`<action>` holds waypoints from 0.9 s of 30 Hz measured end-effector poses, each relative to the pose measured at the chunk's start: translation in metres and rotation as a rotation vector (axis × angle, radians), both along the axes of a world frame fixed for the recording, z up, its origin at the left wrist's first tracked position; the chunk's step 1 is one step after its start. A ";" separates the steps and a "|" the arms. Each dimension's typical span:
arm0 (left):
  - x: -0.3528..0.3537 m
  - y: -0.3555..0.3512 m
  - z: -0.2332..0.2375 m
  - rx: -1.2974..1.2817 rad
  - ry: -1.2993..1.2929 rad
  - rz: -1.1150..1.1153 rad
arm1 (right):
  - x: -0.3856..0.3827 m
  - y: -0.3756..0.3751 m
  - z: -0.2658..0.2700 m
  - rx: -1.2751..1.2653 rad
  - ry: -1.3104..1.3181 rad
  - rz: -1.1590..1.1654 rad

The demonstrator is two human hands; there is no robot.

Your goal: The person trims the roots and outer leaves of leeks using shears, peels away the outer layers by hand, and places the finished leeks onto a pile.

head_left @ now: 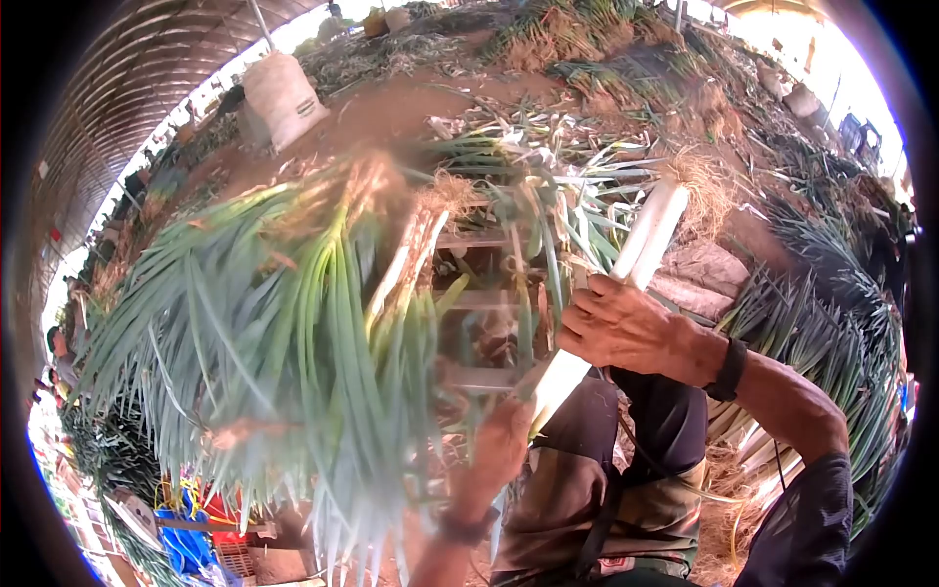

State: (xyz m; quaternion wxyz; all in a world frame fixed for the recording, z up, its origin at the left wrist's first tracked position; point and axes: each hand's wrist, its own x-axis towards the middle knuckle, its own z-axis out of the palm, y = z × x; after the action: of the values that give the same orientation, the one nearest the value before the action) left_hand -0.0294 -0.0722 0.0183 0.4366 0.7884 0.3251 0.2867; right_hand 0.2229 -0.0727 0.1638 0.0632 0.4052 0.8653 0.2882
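Leek [648,240] stalk, thick and white, runs slantwise through my right hand [621,328]. My fingers are wrapped tight round its middle. The root end sticks up past my knuckles, just short of a tuft of dry roots [709,191], and the lower end drops toward my left hand [497,452]. That hand sits right at the foot of the stalk, but it is smeared with motion, so I cannot tell whether it is clenched on anything.

Left of both hands a big bunch of green leaves [293,333] fans downward, blurred too. Behind it, just beyond my grip, are the pale wooden slats [479,293] of some rack or crate, littered with trimmings.

Farther out past my right fist the ground is bare reddish earth [391,108], strewn with cut leaves and heaps of uprooted plants. A full white sack [284,98] stands on it, up and to the left of my hands. More leeks lie piled [831,323] beside my right forearm, tips pointing out.

Over the far left curves an arched, ribbed roof [127,108], open at the end to glaring daylight. Low down, beneath the leaf bunch and well left of my left wrist, sits something blue [186,548], perhaps a crate.
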 end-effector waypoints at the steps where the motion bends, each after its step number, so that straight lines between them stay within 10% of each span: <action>1: 0.002 0.000 0.000 0.006 0.002 0.023 | 0.000 0.000 0.001 -0.016 -0.001 -0.018; 11: -0.017 -0.012 -0.063 -0.097 -0.027 0.248 | 0.001 -0.008 0.009 -0.004 0.008 -0.065; 14: -0.022 -0.012 -0.008 -0.243 0.034 0.224 | 0.013 -0.007 -0.001 -0.013 0.105 -0.015; 21: 0.020 -0.005 0.005 0.668 0.153 0.141 | -0.005 -0.015 0.008 0.003 0.074 -0.077; 27: -0.031 -0.007 -0.036 0.428 0.559 -0.194 | 0.004 -0.021 -0.010 -0.180 0.214 -0.146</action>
State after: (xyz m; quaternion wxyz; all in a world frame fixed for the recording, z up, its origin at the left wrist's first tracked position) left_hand -0.0606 -0.0796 -0.0181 0.1811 0.9370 0.2882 0.0790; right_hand 0.2266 -0.0937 0.1542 0.0273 0.4881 0.8577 0.1594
